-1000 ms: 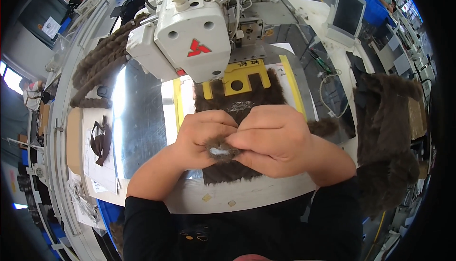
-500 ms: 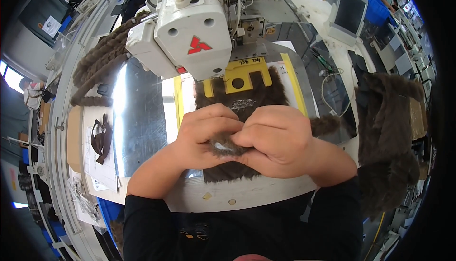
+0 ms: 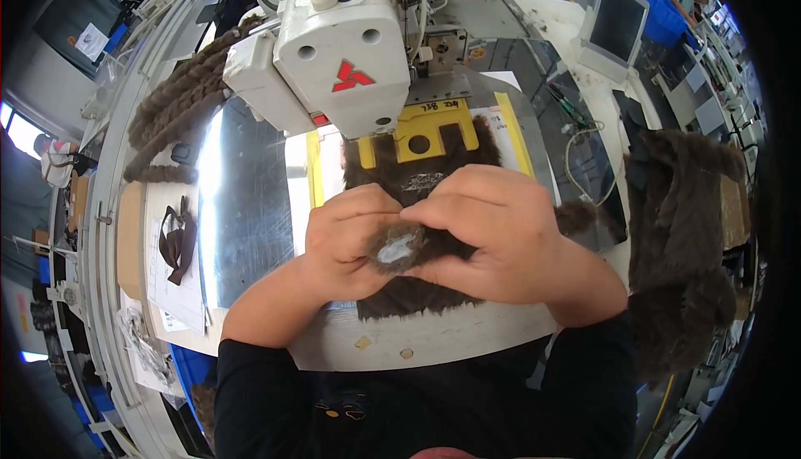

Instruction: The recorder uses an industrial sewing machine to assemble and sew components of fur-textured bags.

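Note:
Both my hands grip a brown faux-fur strip [image 3: 399, 248] in front of the sewing machine, and a pale patch shows at its near end. My left hand [image 3: 350, 229] is closed around its left side. With thumb and fingers pinching, my right hand [image 3: 492, 229] holds it from the right. A tuft of brown fur [image 3: 576, 219] sticks out past the right wrist; whether it is the same strip is hidden. Below my hands lies a larger brown fur panel [image 3: 417, 299], with a shiny patch near its middle. A yellow plate with prongs [image 3: 417, 138] rests across its far end.
The white sewing machine head [image 3: 334, 50] stands just beyond my hands. Long brown fur strips [image 3: 179, 100] are heaped at the left, near a dark strap [image 3: 177, 242]. At the right hang brown fur pieces [image 3: 676, 209]. A screen [image 3: 616, 21] stands at the back right.
My right hand has shifted slightly up and right, its thumb and fingers now farther apart. More of the fur strip and its pale patch shows between my hands.

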Tool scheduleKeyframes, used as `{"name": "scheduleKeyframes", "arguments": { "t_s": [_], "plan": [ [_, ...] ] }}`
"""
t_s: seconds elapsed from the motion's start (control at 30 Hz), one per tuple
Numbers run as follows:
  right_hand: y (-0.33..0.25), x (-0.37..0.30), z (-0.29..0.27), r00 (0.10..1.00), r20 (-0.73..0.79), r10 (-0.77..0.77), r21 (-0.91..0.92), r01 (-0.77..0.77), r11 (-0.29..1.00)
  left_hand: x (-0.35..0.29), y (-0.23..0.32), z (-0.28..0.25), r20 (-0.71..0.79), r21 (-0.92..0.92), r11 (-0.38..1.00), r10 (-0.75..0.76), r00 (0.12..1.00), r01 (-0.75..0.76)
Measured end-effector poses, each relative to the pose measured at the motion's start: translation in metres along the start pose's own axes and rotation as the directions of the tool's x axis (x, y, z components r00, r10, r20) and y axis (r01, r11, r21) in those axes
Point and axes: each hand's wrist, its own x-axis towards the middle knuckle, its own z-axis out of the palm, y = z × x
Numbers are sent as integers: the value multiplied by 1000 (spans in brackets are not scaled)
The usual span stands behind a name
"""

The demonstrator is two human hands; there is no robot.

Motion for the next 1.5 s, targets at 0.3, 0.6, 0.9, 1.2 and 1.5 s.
{"name": "scheduleKeyframes", "arguments": {
  "t_s": [0.3, 0.6, 0.9, 1.2, 1.5],
  "plan": [
    [0, 4, -12, 993, 113, -18, -8, 19, 1000, 8, 1, 1, 89, -63, 990, -119, 989, 125],
    [20, 30, -27, 924, 61, 377, 110, -382, 918, -4, 18, 31, 69, -758, 522, -533, 844, 391],
    [115, -3, 40, 545, 479, 688, 365, -837, 408, -38, -30, 0, 457, -269, 535, -661, 595, 801],
    [133, 24, 68, 368, 508, 779, 4, -905, 425, -39, -53, -23, 345, 307, 811, -583, 735, 499],
    [155, 21, 80, 678, 354, 644, -212, -612, 762, -54, -81, -13, 264, 694, 719, -214, 940, -31]
  ]
}}
